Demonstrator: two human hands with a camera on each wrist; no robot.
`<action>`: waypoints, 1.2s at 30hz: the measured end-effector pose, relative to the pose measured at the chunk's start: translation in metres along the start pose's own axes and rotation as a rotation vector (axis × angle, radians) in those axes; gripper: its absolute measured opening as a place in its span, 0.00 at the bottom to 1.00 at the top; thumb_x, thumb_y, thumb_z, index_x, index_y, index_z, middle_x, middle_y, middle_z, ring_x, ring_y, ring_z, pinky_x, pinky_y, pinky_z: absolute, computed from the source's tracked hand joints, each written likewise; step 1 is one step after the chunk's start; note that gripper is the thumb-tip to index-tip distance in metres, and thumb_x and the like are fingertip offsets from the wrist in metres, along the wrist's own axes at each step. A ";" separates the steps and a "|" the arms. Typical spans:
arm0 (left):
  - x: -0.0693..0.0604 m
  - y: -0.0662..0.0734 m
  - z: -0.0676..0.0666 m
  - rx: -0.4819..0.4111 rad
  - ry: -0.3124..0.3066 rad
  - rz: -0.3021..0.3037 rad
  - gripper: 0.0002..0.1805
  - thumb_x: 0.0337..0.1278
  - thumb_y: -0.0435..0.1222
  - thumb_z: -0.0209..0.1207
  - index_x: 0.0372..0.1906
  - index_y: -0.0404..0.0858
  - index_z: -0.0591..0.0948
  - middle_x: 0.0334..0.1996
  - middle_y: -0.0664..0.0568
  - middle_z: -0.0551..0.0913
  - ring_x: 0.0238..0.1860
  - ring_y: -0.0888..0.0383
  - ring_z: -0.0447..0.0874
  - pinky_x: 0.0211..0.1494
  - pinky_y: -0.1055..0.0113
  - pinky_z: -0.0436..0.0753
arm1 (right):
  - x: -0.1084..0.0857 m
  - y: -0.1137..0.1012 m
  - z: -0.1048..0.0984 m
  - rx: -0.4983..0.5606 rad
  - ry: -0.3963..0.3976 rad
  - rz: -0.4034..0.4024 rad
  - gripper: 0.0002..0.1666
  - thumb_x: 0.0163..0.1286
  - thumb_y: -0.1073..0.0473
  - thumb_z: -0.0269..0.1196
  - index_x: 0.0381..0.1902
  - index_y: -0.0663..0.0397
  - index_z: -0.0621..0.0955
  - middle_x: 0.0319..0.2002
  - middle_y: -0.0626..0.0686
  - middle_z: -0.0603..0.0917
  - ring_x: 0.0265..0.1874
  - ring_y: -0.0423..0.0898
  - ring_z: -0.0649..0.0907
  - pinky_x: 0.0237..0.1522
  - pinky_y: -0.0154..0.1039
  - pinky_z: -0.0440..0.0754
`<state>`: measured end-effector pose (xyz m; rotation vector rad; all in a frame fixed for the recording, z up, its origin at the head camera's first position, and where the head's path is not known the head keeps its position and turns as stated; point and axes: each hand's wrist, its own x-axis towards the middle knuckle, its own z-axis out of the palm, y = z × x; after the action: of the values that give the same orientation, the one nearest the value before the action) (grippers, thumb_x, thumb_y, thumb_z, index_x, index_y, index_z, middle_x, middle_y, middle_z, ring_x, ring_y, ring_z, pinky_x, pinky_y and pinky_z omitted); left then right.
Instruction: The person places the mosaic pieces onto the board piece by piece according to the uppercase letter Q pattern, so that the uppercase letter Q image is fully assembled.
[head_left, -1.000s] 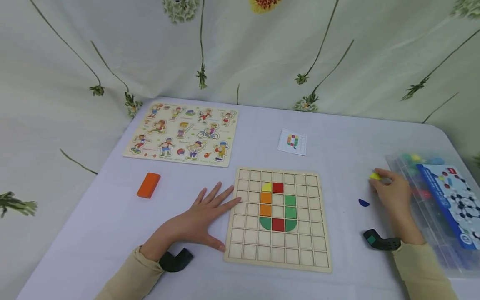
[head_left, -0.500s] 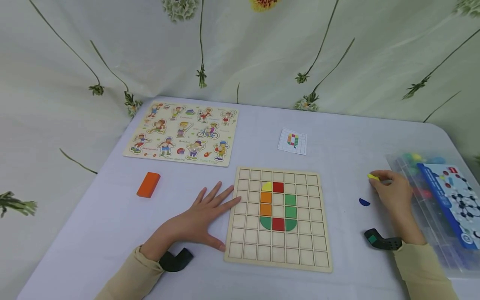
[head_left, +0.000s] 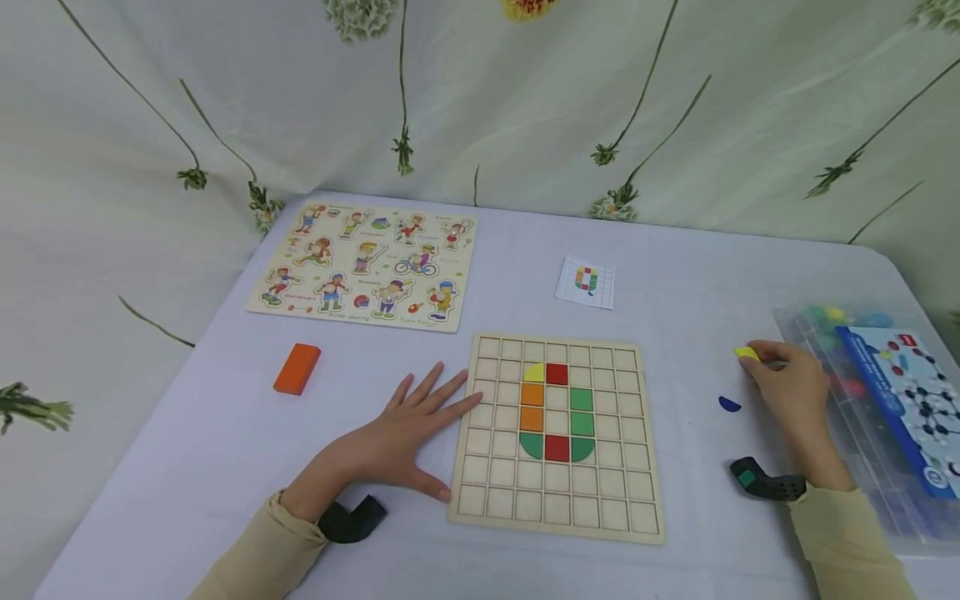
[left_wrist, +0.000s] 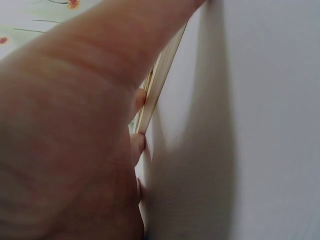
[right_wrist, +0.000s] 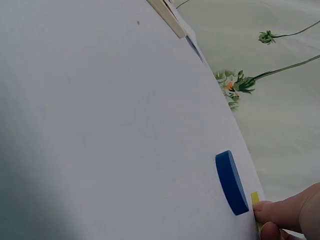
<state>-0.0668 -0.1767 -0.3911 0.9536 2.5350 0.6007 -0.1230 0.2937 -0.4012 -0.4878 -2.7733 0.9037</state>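
My right hand [head_left: 791, 387] pinches a small yellow puzzle piece [head_left: 746, 353] between thumb and fingers, low at the table's right side. In the right wrist view the thumb lies against the yellow piece [right_wrist: 255, 198]; most of the hand is out of frame. Just below it lies a dark blue half-round piece [head_left: 729, 404]. My left hand [head_left: 390, 442] is spread flat, its index fingertip and thumb at the left edge of a wooden grid board [head_left: 495, 500]. Set in the board are yellow, red, orange and green pieces forming most of a ring.
A small pattern card [head_left: 585, 283] lies behind the board. At the back left is a picture puzzle board [head_left: 345, 308], with an orange block [head_left: 297, 369] in front of it. A clear plastic box [head_left: 862, 467] with a blue booklet [head_left: 911, 408] on top stands right of my right hand.
In my right fingers the yellow piece has turned a little and shifted slightly left. My left hand and the board have stayed put.
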 end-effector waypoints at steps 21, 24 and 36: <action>-0.001 -0.002 0.000 0.011 -0.006 0.002 0.62 0.31 0.63 0.68 0.74 0.50 0.50 0.74 0.51 0.36 0.70 0.48 0.21 0.64 0.41 0.30 | -0.006 -0.020 -0.003 0.167 -0.089 -0.063 0.19 0.66 0.53 0.61 0.48 0.62 0.80 0.34 0.49 0.81 0.27 0.36 0.75 0.24 0.26 0.72; -0.001 -0.002 0.000 0.011 -0.012 -0.004 0.63 0.31 0.63 0.69 0.74 0.50 0.50 0.74 0.52 0.36 0.70 0.49 0.20 0.64 0.42 0.29 | -0.006 -0.026 0.002 0.265 -0.110 -0.152 0.21 0.68 0.50 0.59 0.50 0.61 0.81 0.34 0.49 0.81 0.28 0.40 0.77 0.25 0.27 0.73; -0.001 -0.002 0.001 0.019 -0.003 -0.003 0.63 0.30 0.63 0.68 0.74 0.50 0.50 0.74 0.51 0.36 0.70 0.48 0.21 0.64 0.42 0.30 | -0.013 -0.085 0.027 0.468 -0.350 -0.375 0.12 0.64 0.67 0.63 0.44 0.68 0.77 0.33 0.60 0.81 0.28 0.43 0.84 0.33 0.31 0.80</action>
<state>-0.0672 -0.1784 -0.3927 0.9569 2.5429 0.5754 -0.1396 0.2101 -0.3732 0.2803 -2.6501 1.5866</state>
